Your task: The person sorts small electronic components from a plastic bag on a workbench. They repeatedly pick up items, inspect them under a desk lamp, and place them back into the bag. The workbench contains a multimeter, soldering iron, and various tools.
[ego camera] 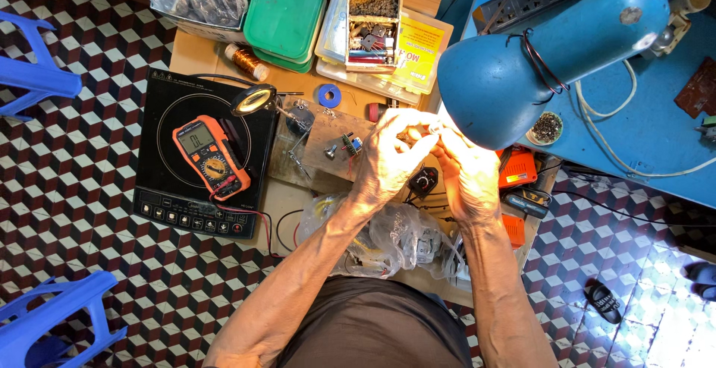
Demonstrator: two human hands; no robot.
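My left hand and my right hand are raised together under the blue desk lamp, fingertips meeting on a tiny bright part in the lamp's glare. What the part is cannot be made out. Below the hands lie a small black component and clear plastic bags with small parts. A small circuit piece sits on a wooden block left of my left hand.
An orange multimeter rests on a black induction cooktop. A magnifier, copper wire spool, green lidded boxes, a parts tray, orange tools, blue stools and a blue table surround the bench.
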